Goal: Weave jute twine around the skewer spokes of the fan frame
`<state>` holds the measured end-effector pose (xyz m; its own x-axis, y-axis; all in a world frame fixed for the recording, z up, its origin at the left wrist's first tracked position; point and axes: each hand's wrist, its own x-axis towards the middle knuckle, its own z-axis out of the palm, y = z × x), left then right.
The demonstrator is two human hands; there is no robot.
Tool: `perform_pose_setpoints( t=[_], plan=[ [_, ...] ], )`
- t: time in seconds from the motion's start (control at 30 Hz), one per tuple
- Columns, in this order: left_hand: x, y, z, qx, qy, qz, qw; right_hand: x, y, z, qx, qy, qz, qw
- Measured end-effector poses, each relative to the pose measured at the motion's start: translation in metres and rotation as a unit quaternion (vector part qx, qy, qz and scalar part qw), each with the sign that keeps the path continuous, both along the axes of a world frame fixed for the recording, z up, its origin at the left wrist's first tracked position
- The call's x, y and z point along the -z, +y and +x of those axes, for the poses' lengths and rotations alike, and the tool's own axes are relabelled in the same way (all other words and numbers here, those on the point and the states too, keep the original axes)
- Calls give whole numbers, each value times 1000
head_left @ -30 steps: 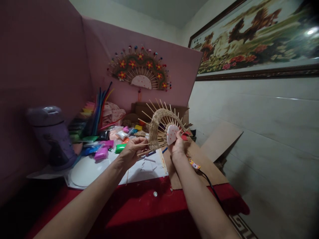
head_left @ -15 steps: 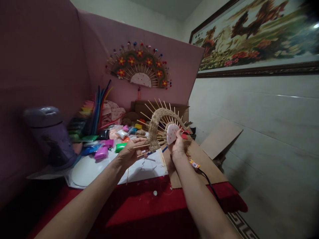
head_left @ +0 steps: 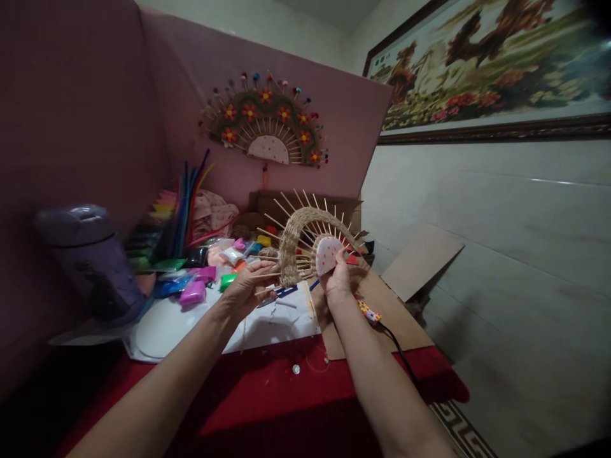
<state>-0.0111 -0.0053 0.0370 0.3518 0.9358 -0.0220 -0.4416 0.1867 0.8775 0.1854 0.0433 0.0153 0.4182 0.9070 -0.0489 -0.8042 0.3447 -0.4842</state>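
A fan-shaped frame of thin sticks with a woven twine band (head_left: 289, 245) is held up over the table. My right hand (head_left: 338, 275) grips its spotted half-round base (head_left: 327, 254), thumb on the front. At the fan's left end, my left hand (head_left: 252, 284) has its fingers round the outer sticks. The sticks spread out past the band at the top and left. Beneath the fan lie white paper (head_left: 272, 327) and a blue pen (head_left: 287, 292). The fingers behind the base are hidden.
A finished flowered fan (head_left: 266, 114) hangs on the pink board. At left stand a purple bottle (head_left: 98, 267) and colourful clay packets (head_left: 193, 292). Cardboard (head_left: 396, 324) carries a patterned tool (head_left: 369, 312) with a black cord. A small clear piece (head_left: 296, 369) lies on red cloth.
The woven fan has turned slightly, its left end shifting left with my left hand. My right hand still holds the base. The view has moved a little.
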Motion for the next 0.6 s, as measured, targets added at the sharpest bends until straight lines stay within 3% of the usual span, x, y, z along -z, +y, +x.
perform_pose_setpoints(
  t=[0.33, 0.6],
  plan=[
    [4, 4, -4, 37, -18, -20, 999, 4, 9, -4, -9, -34, -3, 999],
    [4, 10, -4, 1, -29, -49, 998, 4, 11, -12, -10, -13, -32, 999]
  ],
)
